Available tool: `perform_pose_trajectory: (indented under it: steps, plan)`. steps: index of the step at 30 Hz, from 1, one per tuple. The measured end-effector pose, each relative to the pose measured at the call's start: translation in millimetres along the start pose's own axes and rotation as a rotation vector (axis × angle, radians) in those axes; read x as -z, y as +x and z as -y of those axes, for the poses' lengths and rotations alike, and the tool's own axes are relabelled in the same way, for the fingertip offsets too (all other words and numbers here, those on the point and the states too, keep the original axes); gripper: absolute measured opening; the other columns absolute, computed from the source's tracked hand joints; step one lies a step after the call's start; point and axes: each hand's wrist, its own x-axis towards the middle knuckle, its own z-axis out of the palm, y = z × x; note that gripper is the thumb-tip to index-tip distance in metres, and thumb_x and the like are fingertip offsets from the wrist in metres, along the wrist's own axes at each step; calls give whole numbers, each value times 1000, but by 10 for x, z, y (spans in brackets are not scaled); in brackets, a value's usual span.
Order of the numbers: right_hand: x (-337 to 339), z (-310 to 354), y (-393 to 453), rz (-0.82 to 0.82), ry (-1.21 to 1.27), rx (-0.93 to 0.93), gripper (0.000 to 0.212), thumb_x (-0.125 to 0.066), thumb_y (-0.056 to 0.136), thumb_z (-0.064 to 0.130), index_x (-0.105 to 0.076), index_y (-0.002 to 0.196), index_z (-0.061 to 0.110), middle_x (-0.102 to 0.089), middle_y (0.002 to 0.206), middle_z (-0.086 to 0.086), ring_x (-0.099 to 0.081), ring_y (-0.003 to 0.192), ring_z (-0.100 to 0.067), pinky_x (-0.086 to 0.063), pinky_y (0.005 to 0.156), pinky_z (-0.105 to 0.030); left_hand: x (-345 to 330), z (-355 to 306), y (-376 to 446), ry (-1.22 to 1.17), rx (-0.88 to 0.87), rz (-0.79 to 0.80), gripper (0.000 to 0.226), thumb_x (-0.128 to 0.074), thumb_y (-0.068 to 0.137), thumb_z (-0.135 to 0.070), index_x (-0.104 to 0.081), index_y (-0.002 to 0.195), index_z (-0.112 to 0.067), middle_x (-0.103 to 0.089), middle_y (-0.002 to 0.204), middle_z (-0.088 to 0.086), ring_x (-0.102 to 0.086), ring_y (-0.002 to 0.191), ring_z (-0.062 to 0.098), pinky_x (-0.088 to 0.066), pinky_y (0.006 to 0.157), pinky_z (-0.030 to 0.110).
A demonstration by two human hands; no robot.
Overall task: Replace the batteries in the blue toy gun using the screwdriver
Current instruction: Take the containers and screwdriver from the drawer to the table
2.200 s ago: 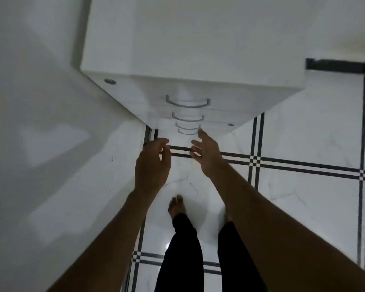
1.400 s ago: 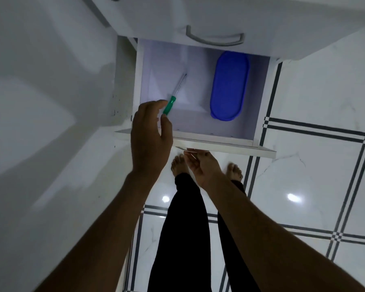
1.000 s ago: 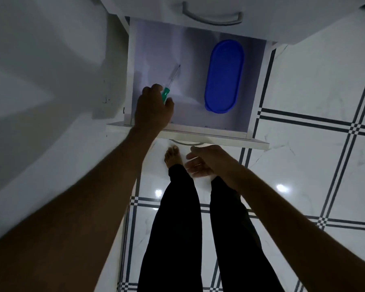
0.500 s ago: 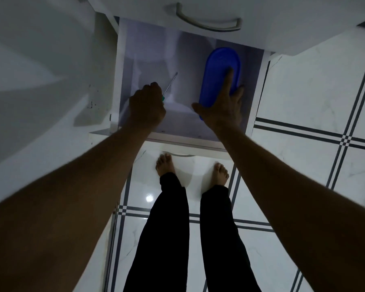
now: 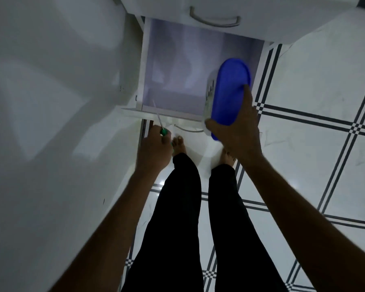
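Note:
My left hand point(image 5: 155, 148) grips a green-handled screwdriver point(image 5: 162, 130), its thin metal shaft pointing up over the front edge of the open white drawer point(image 5: 171, 115). My right hand point(image 5: 238, 131) holds an oval container with a blue lid point(image 5: 230, 89), lifted and tilted above the drawer's right side. The container's pale side wall shows below the lid. No blue toy gun is in view.
The drawer belongs to a white cabinet point(image 5: 251, 9) with curved metal handles point(image 5: 214, 20). A white wall point(image 5: 51, 102) runs along the left. Below are my black-trousered legs point(image 5: 177, 228) and bare feet on white floor tiles with dark lines point(image 5: 314, 116).
The drawer came open. My left hand took the screwdriver out of it and drew back. My right hand reached in, grasped the blue-lidded container and lifted it up.

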Motion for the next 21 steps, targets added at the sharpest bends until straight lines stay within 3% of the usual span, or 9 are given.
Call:
perform_pose_trajectory:
  steps: [3, 8, 12, 17, 19, 21]
  plan:
    - [15, -117, -317, 37, 22, -19, 121, -87, 64, 33, -6, 154, 26, -28, 149, -5, -35, 120, -13, -49, 84, -34, -90, 39, 18, -164, 73, -32, 21, -45, 101, -20, -56, 117, -11, -63, 117, 12, -60, 108, 29, -51, 93, 40]
    - [-88, -210, -493, 14, 21, -74, 126, -85, 61, 47, -4, 155, 26, -26, 150, -7, -35, 131, -24, -42, 98, -44, -137, -80, 359, -299, 109, -119, 20, -50, 99, -14, -57, 118, -12, -59, 123, 12, -59, 114, 29, -53, 96, 42]
    - [-182, -213, -406, -120, -8, -7, 121, -88, 64, 30, -8, 155, 23, -28, 149, -7, -33, 125, -14, -37, 92, -27, -164, -136, 491, -337, 94, -156, 21, -51, 98, -11, -58, 117, -11, -59, 125, 12, -59, 115, 30, -53, 97, 43]
    - [-216, -133, -195, -188, 26, 27, 121, -89, 64, 23, -9, 154, 28, -26, 151, -6, -28, 122, -6, -42, 90, -23, -120, -293, 685, -371, 2, -162, 17, -51, 98, -9, -58, 113, -12, -59, 126, 15, -61, 114, 30, -54, 95, 38]
    - [-182, -118, -96, -201, 23, 40, 119, -89, 64, 22, -11, 154, 24, -28, 150, -7, -29, 119, -5, -37, 86, -11, -79, -369, 753, -343, -80, -139, 13, -49, 98, -9, -57, 107, -16, -59, 123, 15, -62, 110, 28, -55, 90, 30]
    - [-131, -119, -11, -200, 21, 41, 117, -88, 65, 19, -12, 154, 20, -28, 149, -9, -29, 117, -5, -28, 77, -1, -33, -432, 832, -296, -161, -121, 13, -48, 98, -9, -58, 106, -14, -61, 116, 16, -62, 105, 25, -55, 88, 33]
